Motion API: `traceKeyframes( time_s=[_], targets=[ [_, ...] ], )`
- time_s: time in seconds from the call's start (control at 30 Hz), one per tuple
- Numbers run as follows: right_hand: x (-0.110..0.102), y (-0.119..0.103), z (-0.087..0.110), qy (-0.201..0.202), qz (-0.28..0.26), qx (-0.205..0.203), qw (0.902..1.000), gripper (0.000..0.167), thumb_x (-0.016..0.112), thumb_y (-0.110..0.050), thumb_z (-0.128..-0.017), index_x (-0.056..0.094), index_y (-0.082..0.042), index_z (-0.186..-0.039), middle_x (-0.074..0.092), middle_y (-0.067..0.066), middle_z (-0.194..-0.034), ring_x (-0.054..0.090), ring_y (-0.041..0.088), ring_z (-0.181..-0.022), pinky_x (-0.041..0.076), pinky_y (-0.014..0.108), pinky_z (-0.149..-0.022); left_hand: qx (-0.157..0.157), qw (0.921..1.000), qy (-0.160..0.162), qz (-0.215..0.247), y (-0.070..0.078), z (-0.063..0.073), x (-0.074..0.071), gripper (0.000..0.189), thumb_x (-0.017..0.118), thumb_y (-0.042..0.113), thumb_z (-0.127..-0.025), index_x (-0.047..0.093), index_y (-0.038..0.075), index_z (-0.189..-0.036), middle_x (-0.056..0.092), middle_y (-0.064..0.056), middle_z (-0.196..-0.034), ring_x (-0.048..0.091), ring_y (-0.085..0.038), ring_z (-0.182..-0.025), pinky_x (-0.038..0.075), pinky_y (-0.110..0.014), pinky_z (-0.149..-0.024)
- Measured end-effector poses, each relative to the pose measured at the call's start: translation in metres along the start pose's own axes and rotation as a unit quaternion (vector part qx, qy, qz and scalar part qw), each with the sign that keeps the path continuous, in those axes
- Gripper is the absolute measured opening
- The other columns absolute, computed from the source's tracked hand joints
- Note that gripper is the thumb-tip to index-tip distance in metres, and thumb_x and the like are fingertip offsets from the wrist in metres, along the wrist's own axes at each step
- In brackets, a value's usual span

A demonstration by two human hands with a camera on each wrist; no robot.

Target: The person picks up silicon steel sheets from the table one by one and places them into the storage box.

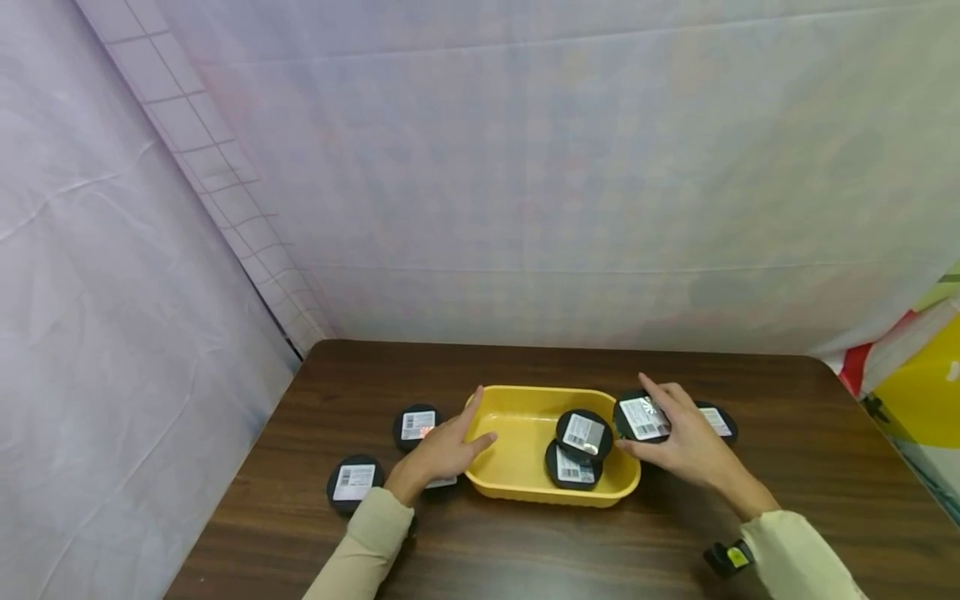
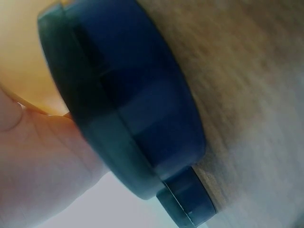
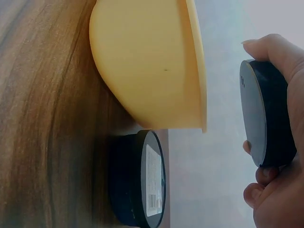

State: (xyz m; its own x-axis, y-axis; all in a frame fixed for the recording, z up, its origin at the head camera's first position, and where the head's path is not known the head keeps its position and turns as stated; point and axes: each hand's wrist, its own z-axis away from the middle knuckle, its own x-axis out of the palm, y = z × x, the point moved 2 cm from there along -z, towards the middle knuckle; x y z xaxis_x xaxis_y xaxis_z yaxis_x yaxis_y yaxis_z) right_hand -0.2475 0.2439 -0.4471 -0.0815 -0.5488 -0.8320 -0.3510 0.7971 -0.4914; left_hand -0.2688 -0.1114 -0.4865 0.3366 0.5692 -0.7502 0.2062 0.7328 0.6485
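Observation:
My right hand (image 1: 693, 437) grips a round black tub (image 1: 641, 416) with a white label, raised by the right end of a yellow basin (image 1: 551, 495). In the right wrist view the held tub (image 3: 275, 116) is tilted on edge in that view, apart from the basin (image 3: 142, 57). Two more black tubs lie in the basin's right half, the upper tub (image 1: 584, 434) overlapping the lower tub (image 1: 573, 471). At the basin's left end is my left hand (image 1: 442, 450), index finger and thumb extended and spread at the rim. Its other fingers are hidden.
Left of the basin, labelled black tubs stand on the brown wooden table (image 1: 510, 550): a rear tub (image 1: 416, 426), a front tub (image 1: 356, 483), and one partly behind my left wrist. Another tub (image 1: 717, 422) stands beyond my right hand. A white cloth (image 1: 525, 208) hangs behind.

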Motion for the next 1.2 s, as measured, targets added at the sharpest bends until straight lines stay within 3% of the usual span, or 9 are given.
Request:
traceKeyframes(
  time_s=[0.2,0.57,0.87,1.2],
  targets=[
    [0.001,-0.004,-0.004,0.005,0.002,-0.011,0.9999,0.106,0.082,-0.051,-0.076,0.031,-0.002,-0.154,0.049,0.015,-0.123,0.049,0.022,-0.090,0.044,0.036,-0.073,-0.001,1.0000,0.002,-0.001,0.000,0.000,0.000,0.078,0.048,0.050,-0.102,0.000,0.032,-0.160,0.029,-0.012,-0.160,0.041,-0.030,-0.140,0.036,-0.050,-0.110],
    [0.002,-0.010,-0.013,-0.008,-0.003,-0.012,0.9999,0.107,0.082,-0.052,-0.076,0.029,-0.004,-0.155,0.047,0.018,-0.128,0.052,0.028,-0.099,0.047,0.048,-0.083,0.001,1.0000,0.004,-0.005,-0.001,0.001,-0.001,0.078,0.048,0.051,-0.101,-0.001,0.033,-0.160,0.031,-0.012,-0.160,0.043,-0.030,-0.138,0.038,-0.049,-0.109],
    [0.005,-0.012,-0.017,0.004,-0.011,-0.030,0.9995,0.104,0.084,-0.047,-0.075,0.033,-0.003,-0.154,0.049,0.016,-0.124,0.052,0.027,-0.098,0.047,0.047,-0.082,-0.006,0.9999,0.001,-0.012,0.000,0.001,-0.001,0.079,0.047,0.053,-0.101,0.002,0.029,-0.161,0.032,-0.011,-0.160,0.044,-0.029,-0.138,0.037,-0.050,-0.109],
    [0.012,-0.015,-0.022,-0.013,-0.011,-0.028,0.9995,0.105,0.083,-0.049,-0.076,0.031,-0.003,-0.155,0.047,0.016,-0.126,0.051,0.027,-0.099,0.048,0.046,-0.083,-0.021,0.9997,0.000,-0.010,0.002,0.001,-0.001,0.078,0.048,0.052,-0.101,0.001,0.034,-0.160,0.031,-0.009,-0.160,0.044,-0.028,-0.138,0.037,-0.051,-0.110]
  ],
)
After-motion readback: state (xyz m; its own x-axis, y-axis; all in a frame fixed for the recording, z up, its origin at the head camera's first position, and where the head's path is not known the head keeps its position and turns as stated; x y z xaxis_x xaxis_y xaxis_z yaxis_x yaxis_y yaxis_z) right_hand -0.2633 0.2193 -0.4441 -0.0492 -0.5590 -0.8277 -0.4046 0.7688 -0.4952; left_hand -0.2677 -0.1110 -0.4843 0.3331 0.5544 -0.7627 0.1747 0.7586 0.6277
